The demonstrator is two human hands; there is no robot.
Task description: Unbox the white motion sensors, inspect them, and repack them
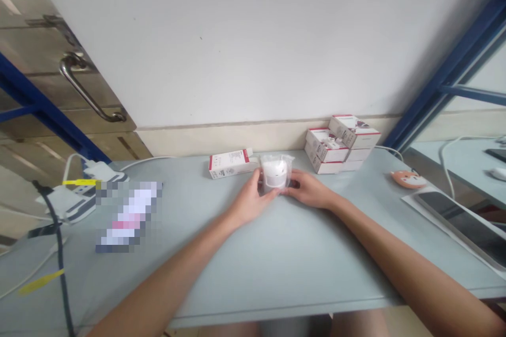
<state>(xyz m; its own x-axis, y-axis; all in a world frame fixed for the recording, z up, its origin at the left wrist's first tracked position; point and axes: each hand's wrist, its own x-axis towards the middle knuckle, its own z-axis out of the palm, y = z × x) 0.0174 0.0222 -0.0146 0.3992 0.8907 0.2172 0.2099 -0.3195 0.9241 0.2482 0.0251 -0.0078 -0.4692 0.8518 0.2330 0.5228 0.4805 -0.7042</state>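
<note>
Plastic, clear and wrinkled, covers the white object [275, 175], which is between the two hands, near the back edge of the table [276, 268]. The left hand [251, 200] is half closed around its left side, with the thumb reaching along the low front. The right hand [310, 189] is also half closed, and its fingers hold the opposite side, with the thumb low at the front. The far sides of the fingers are hidden, so I cannot tell how they press there. Just beyond the left hand lies the long box [229, 163], with an open flap at its right end. The stacked boxes [342, 145] stand beyond the right hand, apart from it, and small white items [332, 142] are visible in one of them.
</note>
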